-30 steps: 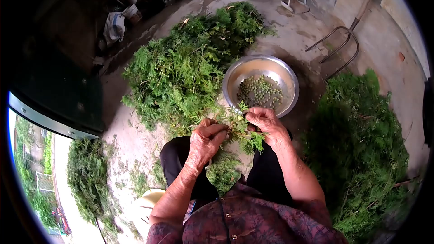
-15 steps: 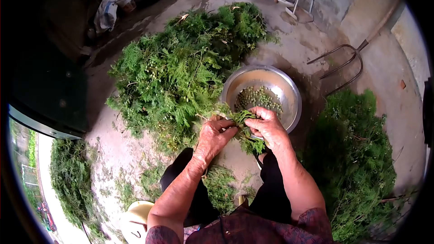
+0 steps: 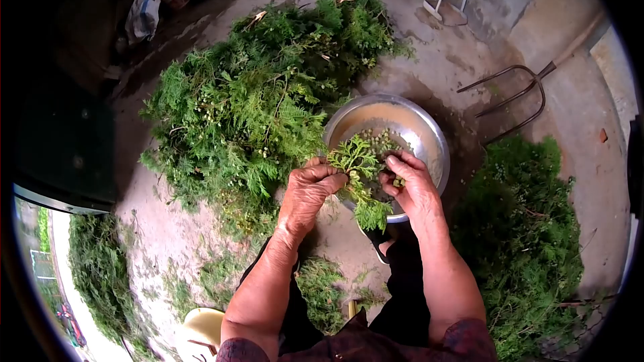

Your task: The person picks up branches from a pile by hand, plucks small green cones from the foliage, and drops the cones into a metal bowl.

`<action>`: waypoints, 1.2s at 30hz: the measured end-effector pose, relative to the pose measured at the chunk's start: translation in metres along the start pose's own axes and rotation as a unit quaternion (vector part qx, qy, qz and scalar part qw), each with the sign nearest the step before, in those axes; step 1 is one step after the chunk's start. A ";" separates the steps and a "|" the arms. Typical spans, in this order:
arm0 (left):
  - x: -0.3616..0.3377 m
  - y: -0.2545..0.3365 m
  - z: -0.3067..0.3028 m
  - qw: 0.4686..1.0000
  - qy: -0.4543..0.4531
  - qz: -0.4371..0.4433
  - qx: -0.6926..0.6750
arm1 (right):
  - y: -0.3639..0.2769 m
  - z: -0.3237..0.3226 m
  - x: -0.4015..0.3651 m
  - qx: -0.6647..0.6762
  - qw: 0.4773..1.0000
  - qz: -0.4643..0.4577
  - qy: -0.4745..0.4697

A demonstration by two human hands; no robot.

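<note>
My left hand [image 3: 307, 194] pinches the stem of a green conifer sprig [image 3: 370, 213], whose flat, scaly fronds fan out over the near left rim of a metal basin [image 3: 436, 135]. Above the basin, right of the sprig, my right hand [image 3: 412, 186] has its fingers curled around a few small green cones [image 3: 399, 182]. Part of what lies in that palm is hidden by the fingers. Many loose green cones [image 3: 381, 139] cover the bottom of the basin, partly hidden behind the sprig and my hands.
A big heap of conifer branches [image 3: 241, 100] lies left of the basin, with another pile [image 3: 520, 228] at the right. A pitchfork [image 3: 513, 97] rests at the upper right. Clippings [image 3: 322, 291] litter the floor by my feet, near a pale yellow round object [image 3: 203, 325].
My right hand has come away from the sprig, moving right and slightly down, with green cones now showing in it. My left hand still grips the sprig, which is spread more openly.
</note>
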State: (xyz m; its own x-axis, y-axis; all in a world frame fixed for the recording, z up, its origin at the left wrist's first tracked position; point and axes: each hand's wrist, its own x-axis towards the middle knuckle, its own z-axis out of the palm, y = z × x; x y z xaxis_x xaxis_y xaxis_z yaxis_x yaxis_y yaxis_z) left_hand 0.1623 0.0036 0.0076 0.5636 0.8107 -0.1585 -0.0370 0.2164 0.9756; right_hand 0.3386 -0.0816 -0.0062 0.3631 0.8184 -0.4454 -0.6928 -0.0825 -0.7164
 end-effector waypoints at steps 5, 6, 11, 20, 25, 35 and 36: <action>0.006 -0.002 0.001 1.000 0.008 -0.005 0.024 | 0.008 0.010 -0.004 -0.027 0.994 0.019 -0.103; 0.006 -0.001 0.003 0.999 0.008 -0.010 0.032 | 0.014 0.015 -0.004 -0.058 0.993 0.007 -0.098; 0.007 -0.005 0.005 0.998 -0.015 -0.004 0.066 | 0.013 0.023 -0.006 -0.119 0.990 0.018 -0.071; 0.009 -0.008 0.000 0.995 -0.055 -0.044 -0.067 | 0.018 0.022 -0.004 -0.033 0.997 0.059 -0.028; 0.010 -0.008 0.001 0.996 -0.037 -0.018 -0.078 | 0.011 0.022 0.001 0.055 0.990 0.022 -0.130; 0.006 -0.006 0.003 0.999 -0.032 -0.015 0.040 | 0.024 0.022 0.003 -0.009 0.991 -0.006 -0.132; 0.006 -0.007 0.002 0.999 -0.033 -0.028 -0.001 | 0.022 0.023 0.003 -0.017 0.992 0.002 -0.123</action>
State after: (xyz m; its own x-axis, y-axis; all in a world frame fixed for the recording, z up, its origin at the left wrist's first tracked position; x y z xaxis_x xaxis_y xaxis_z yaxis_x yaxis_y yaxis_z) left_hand 0.1678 0.0061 0.0000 0.6182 0.7596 -0.2022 -0.0062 0.2619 0.9651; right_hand 0.3105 -0.0685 -0.0107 0.1953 0.9317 -0.3063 -0.6707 -0.1010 -0.7349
